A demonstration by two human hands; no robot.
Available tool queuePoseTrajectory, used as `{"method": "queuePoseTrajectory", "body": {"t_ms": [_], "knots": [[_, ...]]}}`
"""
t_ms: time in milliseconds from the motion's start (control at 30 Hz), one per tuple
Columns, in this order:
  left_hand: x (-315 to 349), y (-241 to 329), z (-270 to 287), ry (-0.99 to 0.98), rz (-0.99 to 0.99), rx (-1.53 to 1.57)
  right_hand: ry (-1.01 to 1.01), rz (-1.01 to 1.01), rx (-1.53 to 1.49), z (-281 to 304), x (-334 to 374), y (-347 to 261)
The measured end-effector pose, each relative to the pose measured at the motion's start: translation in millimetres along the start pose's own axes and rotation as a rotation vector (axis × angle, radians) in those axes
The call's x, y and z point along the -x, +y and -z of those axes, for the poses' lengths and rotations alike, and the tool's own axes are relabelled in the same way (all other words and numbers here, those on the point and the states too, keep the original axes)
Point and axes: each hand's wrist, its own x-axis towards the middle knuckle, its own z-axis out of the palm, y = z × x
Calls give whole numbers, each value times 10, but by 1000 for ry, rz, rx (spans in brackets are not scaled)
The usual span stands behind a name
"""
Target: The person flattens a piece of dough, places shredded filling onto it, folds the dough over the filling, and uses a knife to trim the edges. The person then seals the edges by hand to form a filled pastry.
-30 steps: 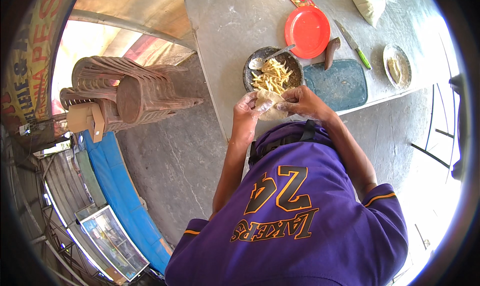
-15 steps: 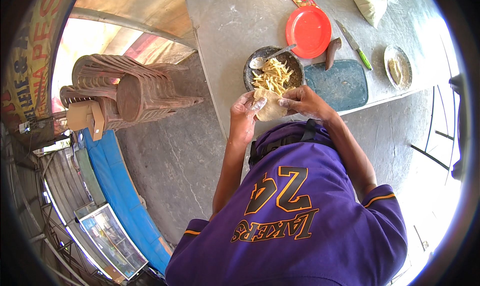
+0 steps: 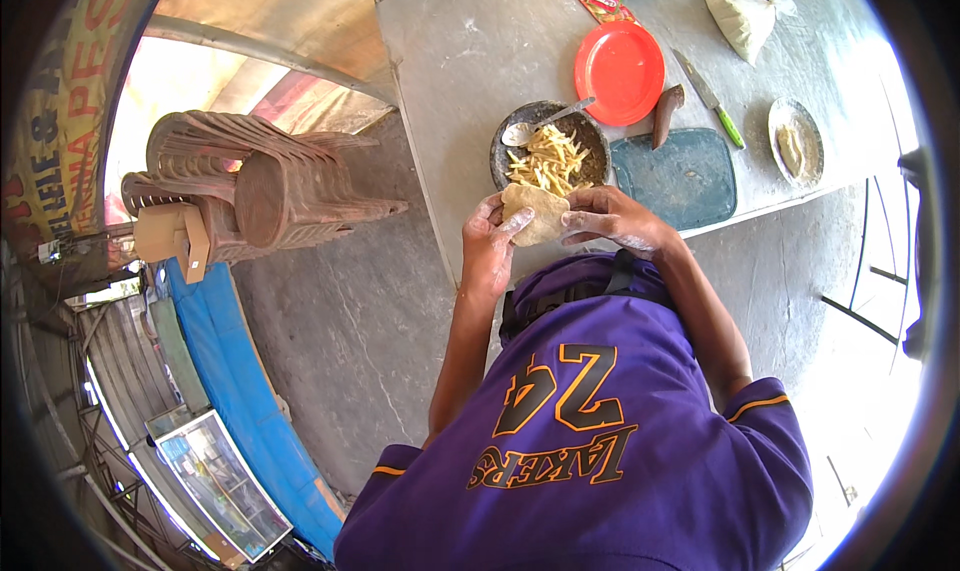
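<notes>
left hand [image 3: 487, 241] and right hand [image 3: 625, 218] pinch opposite edges of the flattened dough [image 3: 541, 213]; light, even finger pressure should prevent tearing.

Table [image 3: 450, 61], broad, pale grey top, worn and marked, one corner pointing toward the floor; floor [image 3: 330, 301], bare grey, cement-like, stained, with a thin crack; chairs [image 3: 300, 186], brown, stacked, left of the table; cardboard box [image 3: 168, 233], flaps open, at the stack's left side, its support unclear; covering [image 3: 238, 361], bright blue, a long strip; display case [image 3: 222, 486], glass-fronted, pale frame, beside the strip; overhead sheeting [image 3: 290, 6], tan, with a metal beam [image 3: 265, 56]; banner [image 3: 70, 101], yellowish, lettered, far left; daylight, strong, washing out the right side.
</notes>
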Motion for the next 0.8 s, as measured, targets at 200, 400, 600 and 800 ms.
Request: {"method": "queuePoseTrajectory", "body": {"t_ms": [200, 400, 600, 800], "knots": [[37, -56, 1, -65, 50, 8, 119, -13, 212, 36, -78, 75], [25, -58, -10, -47, 55, -135, 96, -55, 327, 72, -23, 25], [-11, -46, 63, -59, 60, -10, -49, 24, 99, 43, -88, 95], [-28, 67, 25, -139, 138, 289, 104, 23, -56, -77, -95, -33]]}}
